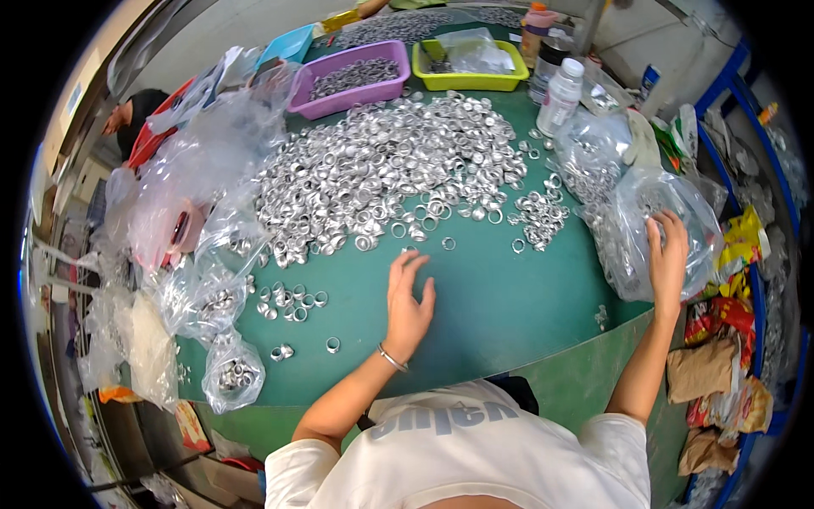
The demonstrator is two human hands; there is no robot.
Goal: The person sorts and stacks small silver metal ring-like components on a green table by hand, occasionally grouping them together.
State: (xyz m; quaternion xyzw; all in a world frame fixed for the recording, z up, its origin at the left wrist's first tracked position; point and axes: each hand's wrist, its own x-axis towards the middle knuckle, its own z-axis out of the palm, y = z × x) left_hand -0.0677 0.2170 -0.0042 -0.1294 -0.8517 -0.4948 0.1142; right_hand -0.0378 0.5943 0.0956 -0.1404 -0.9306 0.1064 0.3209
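A big heap of small silver metal rings (pixel 390 165) covers the far half of the green table (pixel 500 297). My left hand (pixel 408 304) lies flat on the bare green surface just below the heap, fingers apart, holding nothing, with a thin bracelet at the wrist. My right hand (pixel 667 259) rests on a clear plastic bag of rings (pixel 649 229) at the table's right edge, fingers spread over the plastic. A small group of loose rings (pixel 288 301) lies to the left of my left hand.
Clear bags with rings (pixel 231 369) crowd the left edge. At the back stand a purple tray (pixel 349 78), a yellow-green tray (pixel 469 66), a blue tray (pixel 287 44) and white bottles (pixel 561 96). Snack wrappers and brown bags (pixel 716 365) pile at the right. Another person (pixel 127 119) sits far left.
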